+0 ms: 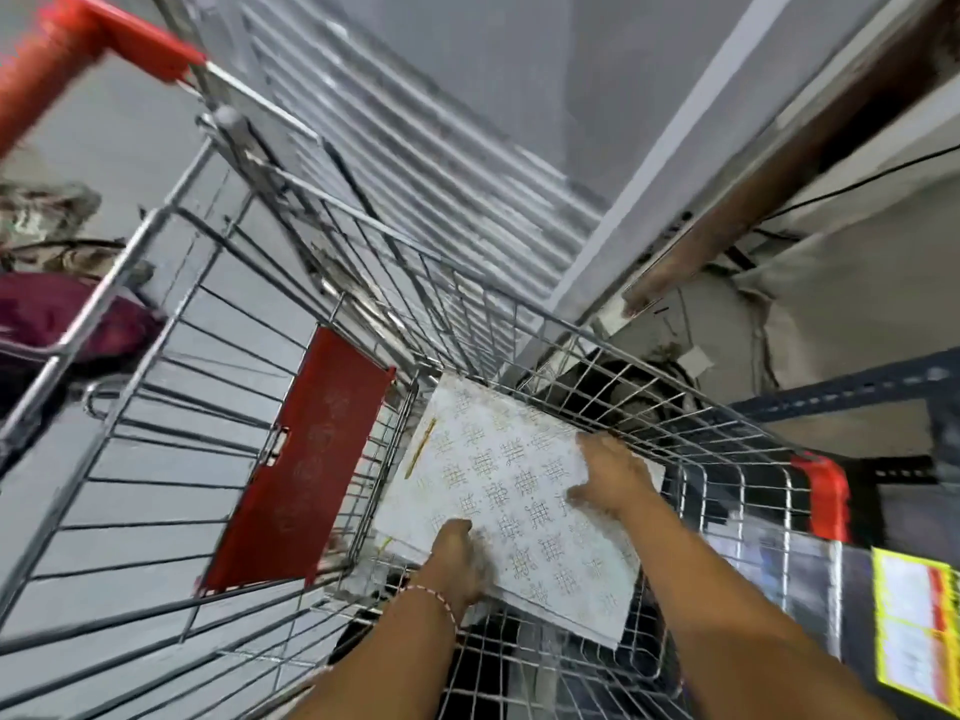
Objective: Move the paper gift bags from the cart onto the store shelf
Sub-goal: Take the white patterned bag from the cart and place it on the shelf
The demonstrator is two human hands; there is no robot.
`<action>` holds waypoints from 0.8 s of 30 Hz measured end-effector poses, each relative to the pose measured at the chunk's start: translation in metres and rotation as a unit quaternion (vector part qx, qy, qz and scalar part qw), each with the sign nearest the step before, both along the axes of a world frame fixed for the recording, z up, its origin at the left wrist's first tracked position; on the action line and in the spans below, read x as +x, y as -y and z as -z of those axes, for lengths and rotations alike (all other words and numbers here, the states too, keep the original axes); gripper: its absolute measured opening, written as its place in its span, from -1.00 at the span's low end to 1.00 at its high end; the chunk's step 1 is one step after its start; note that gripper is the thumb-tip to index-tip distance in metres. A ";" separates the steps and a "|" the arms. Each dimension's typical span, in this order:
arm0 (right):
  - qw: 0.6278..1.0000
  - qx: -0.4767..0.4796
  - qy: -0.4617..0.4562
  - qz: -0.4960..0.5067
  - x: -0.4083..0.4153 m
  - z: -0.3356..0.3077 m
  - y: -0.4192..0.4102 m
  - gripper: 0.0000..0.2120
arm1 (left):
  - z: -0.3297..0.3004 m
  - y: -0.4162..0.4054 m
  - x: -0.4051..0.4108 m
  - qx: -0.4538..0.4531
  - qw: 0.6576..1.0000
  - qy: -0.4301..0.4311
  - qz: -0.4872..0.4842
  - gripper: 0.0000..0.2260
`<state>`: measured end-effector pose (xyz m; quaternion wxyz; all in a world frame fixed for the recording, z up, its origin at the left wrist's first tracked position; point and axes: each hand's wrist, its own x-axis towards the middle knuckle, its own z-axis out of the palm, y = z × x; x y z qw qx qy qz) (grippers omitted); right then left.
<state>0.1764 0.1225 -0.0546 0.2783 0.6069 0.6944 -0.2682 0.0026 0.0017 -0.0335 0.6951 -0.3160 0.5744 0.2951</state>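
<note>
A flat stack of white paper gift bags (498, 491) with a gold pattern lies at the bottom of the wire shopping cart (613, 350). My left hand (460, 561) grips the stack's near left edge, fingers curled under it. My right hand (608, 475) presses on the far right part of the top bag, fingers spread over its edge. Both forearms reach down into the cart basket. The picture is blurred by motion.
The cart's red child-seat flap (296, 465) hangs to the left of the bags, with the red handle (67, 49) at upper left. A dark metal shelf (852, 387) with yellow price tags (914, 631) stands at right. A maroon bag (57, 319) sits at far left.
</note>
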 end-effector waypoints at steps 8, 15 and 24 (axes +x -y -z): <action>0.998 0.028 0.037 -0.033 -0.008 0.030 -0.019 -0.31 | 0.032 0.026 -0.008 -0.064 0.993 -0.057 0.085 -0.79; 0.999 0.026 -0.019 0.018 -0.012 0.003 -0.007 -0.45 | 0.029 0.026 -0.015 -0.100 0.991 -0.094 -0.001 -0.64; 0.950 0.060 -0.232 0.198 0.015 -0.115 0.046 -0.63 | -0.031 0.036 -0.045 0.054 0.980 -0.112 0.156 -0.76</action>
